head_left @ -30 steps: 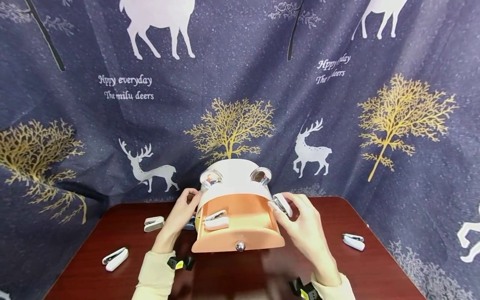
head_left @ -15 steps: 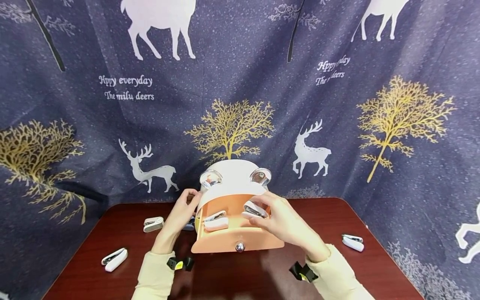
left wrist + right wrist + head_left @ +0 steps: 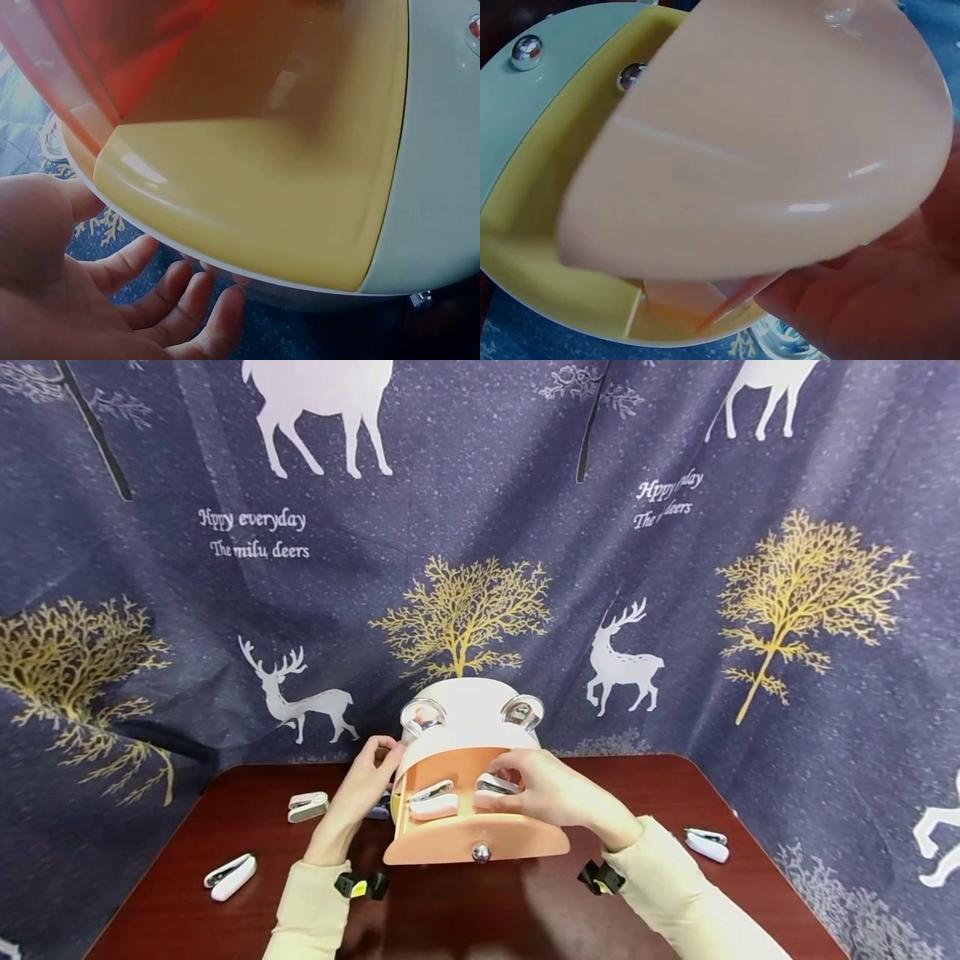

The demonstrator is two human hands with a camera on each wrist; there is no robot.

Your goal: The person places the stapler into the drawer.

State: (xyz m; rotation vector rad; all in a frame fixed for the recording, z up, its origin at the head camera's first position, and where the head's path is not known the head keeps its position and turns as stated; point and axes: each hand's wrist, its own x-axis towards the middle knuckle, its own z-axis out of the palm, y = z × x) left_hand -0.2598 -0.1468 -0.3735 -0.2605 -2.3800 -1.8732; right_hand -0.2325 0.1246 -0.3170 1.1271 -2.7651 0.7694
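Hanging behind the dark red table (image 3: 480,910), a blue curtain (image 3: 480,502) carries a deer and tree print. I see loose staplers (image 3: 230,877) lying toward both sides of the table and a white box (image 3: 472,702) near its far edge, the orange drawer (image 3: 420,846) standing open. My left hand (image 3: 371,779) rests at the box's left side, fingers relaxed and slightly bent. My right hand (image 3: 553,787) slants in from the right, thumb and fingers pinching a white stapler (image 3: 491,786) inside the drawer, near another stapler (image 3: 435,807).
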